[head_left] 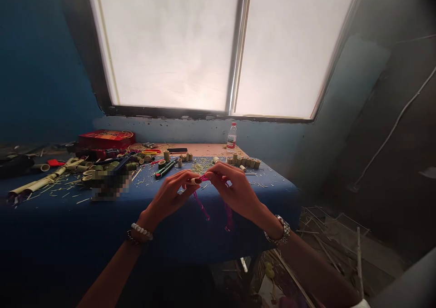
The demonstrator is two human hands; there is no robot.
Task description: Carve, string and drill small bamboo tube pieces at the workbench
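Between the thumb and fingers of my left hand (pixel 173 191) is a short bamboo tube (pixel 195 181), lying on its side with one end toward the right. My right hand (pixel 235 187) pinches a magenta cord (pixel 203 178) close to that end. Two lengths of the cord hang below my hands against the blue table cover (pixel 184 221). Whether the cord runs through the tube is hidden by my fingers. Behind my hands lie pale bamboo shavings (pixel 201 166) and a green-and-black utility knife (pixel 165 168).
Several cut bamboo rings (pixel 252 163) stand at the back right, near a red-capped plastic bottle (pixel 232 136). Long bamboo pieces (pixel 44 181), tools and a red box (pixel 106 139) crowd the left side. Bamboo strips (pixel 323 249) litter the floor at right.
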